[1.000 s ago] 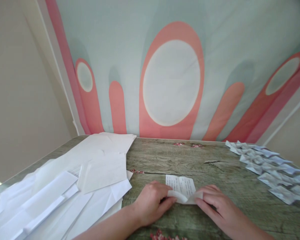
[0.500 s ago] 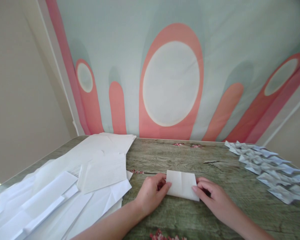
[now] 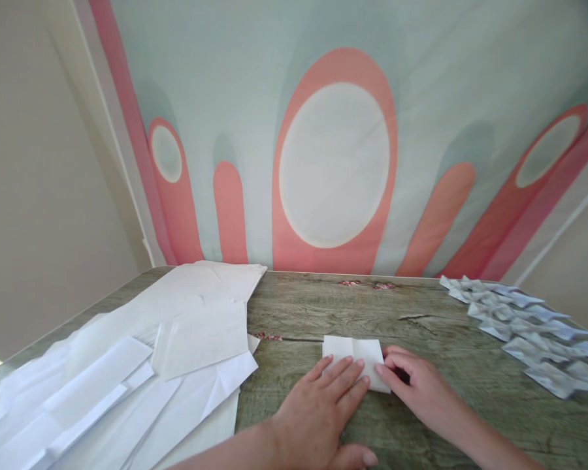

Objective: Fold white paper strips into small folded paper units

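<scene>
A small folded piece of white paper [image 3: 372, 356] lies on the wood-patterned table [image 3: 318, 303] in front of me, with a crease running down its middle. My left hand [image 3: 326, 405] rests flat on its left and near part, fingers stretched out and covering that area. At the right edge, my right hand [image 3: 414, 375] pinches the paper between thumb and fingers.
Loose and folded white sheets [image 3: 206, 339] are heaped across the table's left side. Along the right edge stand rows of small folded paper pieces [image 3: 524, 326]. A wall with a pink and pale green pattern [image 3: 336, 163] rises behind the table.
My left hand has let go of the paper's left edge and now lies flat on top of it, fingers spread. My right hand keeps its pinch at the right edge.
</scene>
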Tool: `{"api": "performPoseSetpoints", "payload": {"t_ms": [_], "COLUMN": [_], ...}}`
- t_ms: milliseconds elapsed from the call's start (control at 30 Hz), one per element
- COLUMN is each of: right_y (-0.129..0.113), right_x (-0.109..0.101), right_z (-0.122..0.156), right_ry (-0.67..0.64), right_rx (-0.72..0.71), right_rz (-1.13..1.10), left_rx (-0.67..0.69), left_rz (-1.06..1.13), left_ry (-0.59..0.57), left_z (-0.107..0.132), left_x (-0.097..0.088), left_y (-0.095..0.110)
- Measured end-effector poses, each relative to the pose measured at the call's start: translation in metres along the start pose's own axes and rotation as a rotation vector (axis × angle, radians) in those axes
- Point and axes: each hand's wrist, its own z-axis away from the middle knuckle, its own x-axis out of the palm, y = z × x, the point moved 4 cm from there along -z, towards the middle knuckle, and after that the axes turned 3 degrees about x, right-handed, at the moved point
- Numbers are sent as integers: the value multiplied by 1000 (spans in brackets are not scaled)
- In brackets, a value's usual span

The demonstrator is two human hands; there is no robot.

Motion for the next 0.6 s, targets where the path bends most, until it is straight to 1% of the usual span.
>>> {"api": "performPoseSetpoints", "payload": {"t_ms": [133,300,400,467,500,533,600], "right_y": [1,10,17,17,16,14,10], "right_x": [2,6,5,3,2,2,4], "right_z": [2,6,7,7,7,7,7], "right_ry": [18,76,177,244,256,249,197], "right_rx": [-18,-4,30,3,-27,-59,-115], "right_rz": [-11,-62,-116,-92,-59,-20,50], "left_rx": [-15,-17,-25,-27,-28,-31,-35], "left_rz": [62,93,113,125,128,130,136], "left_ry": [-28,-37,-42,-50,-54,-56,-58], "left_z": [2,3,2,2,2,3,3], "left_x": [4,2,2,2,2,2,2], "left_y": [-5,-4,-4,-4,-4,-4,-4]}}
